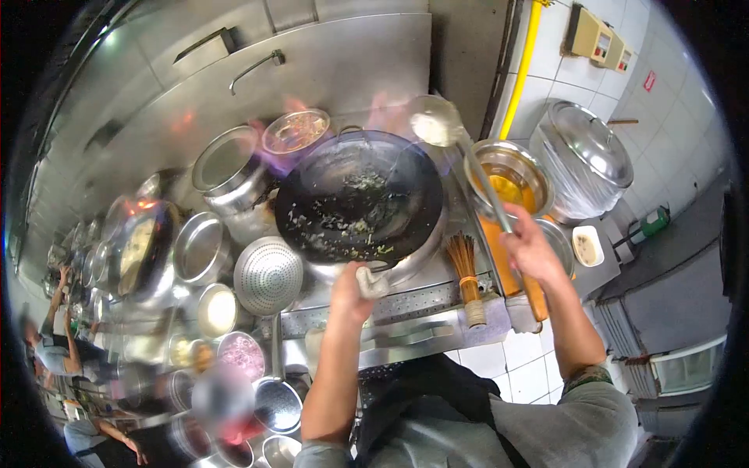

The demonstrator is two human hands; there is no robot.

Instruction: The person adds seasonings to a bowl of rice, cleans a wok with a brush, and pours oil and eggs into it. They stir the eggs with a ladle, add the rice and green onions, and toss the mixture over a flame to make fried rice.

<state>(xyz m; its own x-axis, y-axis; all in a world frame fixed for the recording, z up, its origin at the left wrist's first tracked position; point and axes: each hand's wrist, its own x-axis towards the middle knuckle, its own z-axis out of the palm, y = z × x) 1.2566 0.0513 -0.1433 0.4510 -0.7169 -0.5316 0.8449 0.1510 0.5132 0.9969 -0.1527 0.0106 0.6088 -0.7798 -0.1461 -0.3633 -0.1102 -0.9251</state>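
A large black wok [417, 183] sits on the burner in front of me, with chopped pale and green bits [360, 226] scattered inside it. My left hand [351, 292] is closed around a folded whitish cloth [372, 282] at the wok's near loop handle [381, 266]. In my right hand [532, 246] is the long shaft of a ladle [488, 187], its wooden end pointing down toward me. Raised beyond the wok's right rim, the ladle's bowl [435, 123] carries something whitish and looks slightly blurred.
Right of the wok stand a bowl of yellow liquid [511, 160], a lidded pot [589, 152] and a bamboo brush [466, 273]. A perforated strainer [268, 274] and several metal pots lie left. A tap [257, 70] juts from the back wall. Other people work at far left.
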